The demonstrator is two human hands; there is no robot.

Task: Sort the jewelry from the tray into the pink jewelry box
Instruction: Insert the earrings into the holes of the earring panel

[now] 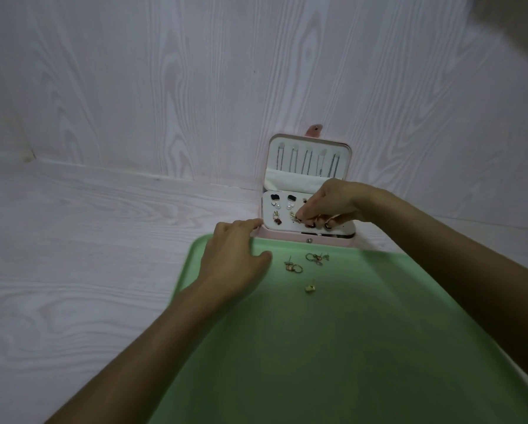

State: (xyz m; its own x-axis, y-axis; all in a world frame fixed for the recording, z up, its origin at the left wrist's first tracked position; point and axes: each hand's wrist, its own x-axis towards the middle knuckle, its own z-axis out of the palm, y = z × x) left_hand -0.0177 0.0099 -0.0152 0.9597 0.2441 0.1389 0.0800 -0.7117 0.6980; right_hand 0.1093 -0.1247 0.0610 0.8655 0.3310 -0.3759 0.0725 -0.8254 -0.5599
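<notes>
I see the right hand (pixel 327 203) with fingers pinching a small gold earring (pixel 293 216) over the open pink jewelry box (pixel 305 237); the left hand (pixel 235 255), fingers relaxed, touches the box's 9 o'clock corner above the pale green plastic tray (pixel 348 347).

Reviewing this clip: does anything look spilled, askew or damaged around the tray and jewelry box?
Nothing stands out. The pink jewelry box stands open and upright beyond the green tray, a few loose earrings lie on the tray, and earrings sit in rows on the box's white panel.

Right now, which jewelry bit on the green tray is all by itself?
The small gold piece, nearest the camera. The other pieces sit in two clusters farther back.
</notes>
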